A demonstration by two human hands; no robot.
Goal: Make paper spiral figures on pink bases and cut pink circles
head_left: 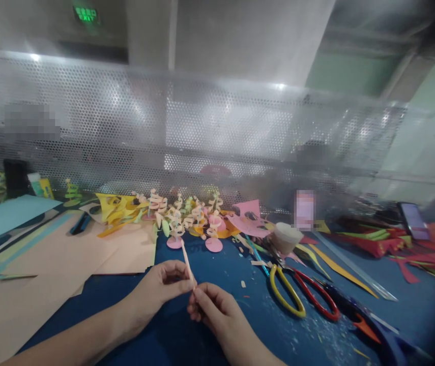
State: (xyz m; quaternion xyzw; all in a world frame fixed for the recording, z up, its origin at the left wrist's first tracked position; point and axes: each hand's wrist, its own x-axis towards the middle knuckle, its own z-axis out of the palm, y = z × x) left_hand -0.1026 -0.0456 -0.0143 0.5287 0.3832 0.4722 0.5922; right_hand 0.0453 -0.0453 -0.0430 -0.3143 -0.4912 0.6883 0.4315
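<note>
A thin pale pink paper strip (187, 260) stands nearly upright between my two hands, above the blue table. My left hand (169, 284) pinches it between thumb and fingers. Just to the right, my right hand (213, 307) has its fingertips closed at the strip's lower end, close to my left fingertips. Behind them, curly pale paper pieces stand on round pink paper bases (213, 245). Part of the strip's lower end is hidden by my fingers.
Large pale paper sheets (60, 249) and a blue sheet (7, 218) lie at the left. Scissors with yellow and red handles (288, 300), a white cup (286, 238), a clear ruler (358, 269) and paper scraps are at the right. A perforated screen (217, 127) stands behind.
</note>
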